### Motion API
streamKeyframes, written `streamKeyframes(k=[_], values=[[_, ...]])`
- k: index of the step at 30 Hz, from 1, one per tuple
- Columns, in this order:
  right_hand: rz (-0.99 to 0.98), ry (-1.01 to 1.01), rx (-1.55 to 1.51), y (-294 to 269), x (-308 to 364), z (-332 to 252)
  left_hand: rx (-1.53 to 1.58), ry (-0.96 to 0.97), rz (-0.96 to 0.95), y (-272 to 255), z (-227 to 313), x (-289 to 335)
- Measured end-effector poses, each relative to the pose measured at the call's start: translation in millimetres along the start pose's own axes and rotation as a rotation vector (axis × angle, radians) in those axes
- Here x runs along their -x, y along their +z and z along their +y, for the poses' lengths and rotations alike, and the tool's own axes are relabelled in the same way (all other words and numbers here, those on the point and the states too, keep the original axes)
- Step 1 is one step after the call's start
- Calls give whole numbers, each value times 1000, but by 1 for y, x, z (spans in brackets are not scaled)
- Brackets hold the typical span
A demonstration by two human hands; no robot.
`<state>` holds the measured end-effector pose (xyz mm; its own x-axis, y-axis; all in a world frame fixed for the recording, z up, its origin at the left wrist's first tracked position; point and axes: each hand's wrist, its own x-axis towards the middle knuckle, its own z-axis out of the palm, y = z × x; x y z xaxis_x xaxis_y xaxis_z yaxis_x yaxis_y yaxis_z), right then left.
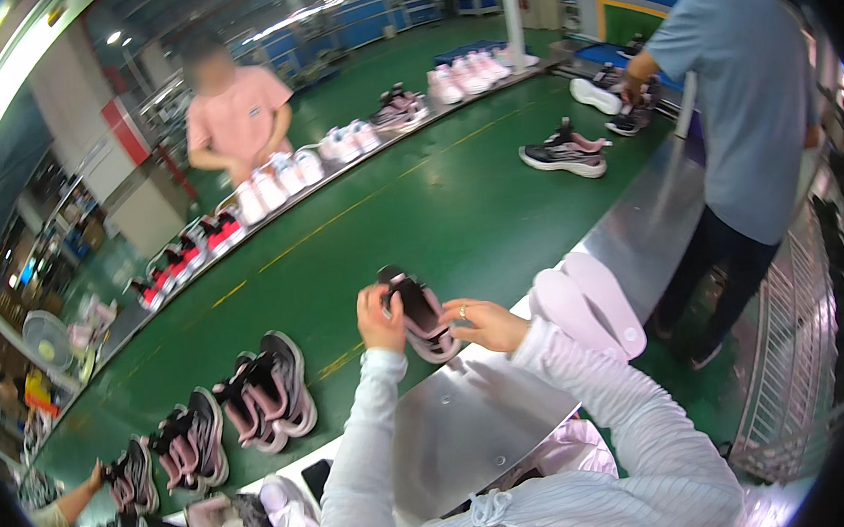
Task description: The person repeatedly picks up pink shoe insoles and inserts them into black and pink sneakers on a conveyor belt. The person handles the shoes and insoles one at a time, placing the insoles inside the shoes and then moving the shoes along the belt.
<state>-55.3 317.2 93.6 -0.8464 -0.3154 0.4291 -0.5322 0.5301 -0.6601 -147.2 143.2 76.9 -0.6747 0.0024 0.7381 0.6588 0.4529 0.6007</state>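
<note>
Striped top (564, 512) nearest cam. L hand (380, 317) pinches blk/pink shoe (418, 304), L side, near edge of green table (368, 223); R hand (488, 325) at R rim, grip unclear. Slack hold may drop shoe.

The left fingers (384, 294) and right fingers (458, 305) (a ring shows on the right) touch opposite sides of a black-and-pink shoe (419, 309) between them, above the near edge of the green counter (341, 260). Left of the fingers stand more black-and-pink shoes (264, 390) in a row. Just right of them lie pale insoles (594, 304); farther right, a blue-shirted co-worker (751, 104) handles shoes. Beyond the fingers, across the counter, a pink-shirted co-worker (236, 114) stands behind white sneakers (280, 184).
</note>
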Motion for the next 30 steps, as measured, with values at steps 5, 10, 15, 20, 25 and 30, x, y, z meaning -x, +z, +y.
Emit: streamKeyframes(k=[5,10,15,20,25,30], values=[[134,205,-67,-99,26,-13,-791,-278,-1036,48,-17,-2],[152,231,-136,-147,20,-33,-602,-858,-1287,93,-96,-12],[105,190,-101,-182,13,-12,-359,-1153,-1126,97,-130,0],[219,245,10,-229,6,69,-310,-1341,-837,87,-101,13],[353,398,251,-278,-12,191,-526,-1145,-1358,49,-103,14],[443,514,684,-299,-23,284,-597,-1019,-1515,36,-98,22]])
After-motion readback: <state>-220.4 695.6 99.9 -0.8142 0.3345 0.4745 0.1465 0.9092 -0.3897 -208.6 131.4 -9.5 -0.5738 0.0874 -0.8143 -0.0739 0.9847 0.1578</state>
